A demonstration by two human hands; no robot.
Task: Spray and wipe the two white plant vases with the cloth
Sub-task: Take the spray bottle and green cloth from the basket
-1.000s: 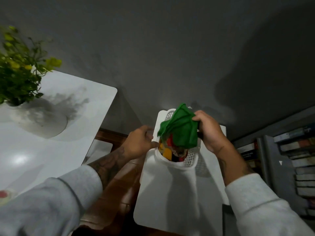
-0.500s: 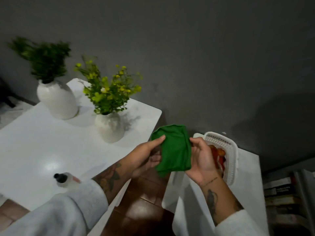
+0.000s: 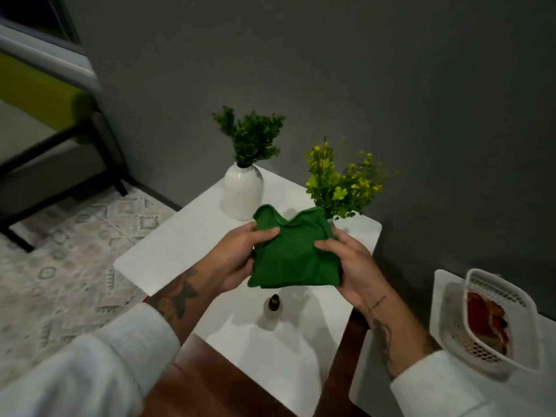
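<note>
Both my hands hold a folded green cloth (image 3: 293,254) above the white table (image 3: 186,236). My left hand (image 3: 237,257) grips its left edge, thumb on top. My right hand (image 3: 346,263) grips its right side. A white vase (image 3: 243,191) with dark green leaves stands at the table's back. The second vase is almost hidden behind the cloth; only its yellow-green plant (image 3: 340,182) shows. A small spray bottle (image 3: 272,311) with a dark cap stands on the table below the cloth.
A white plastic basket (image 3: 508,323) with red and orange items sits on a second white table (image 3: 445,296) at the right. A grey wall is behind. A patterned rug (image 3: 60,260) and a dark-framed chair (image 3: 45,130) lie to the left. Brown floor shows between the tables.
The view swung left from the basket to the table with the vases. Both hands carried the green cloth over that table, and the left hand took hold of its edge.
</note>
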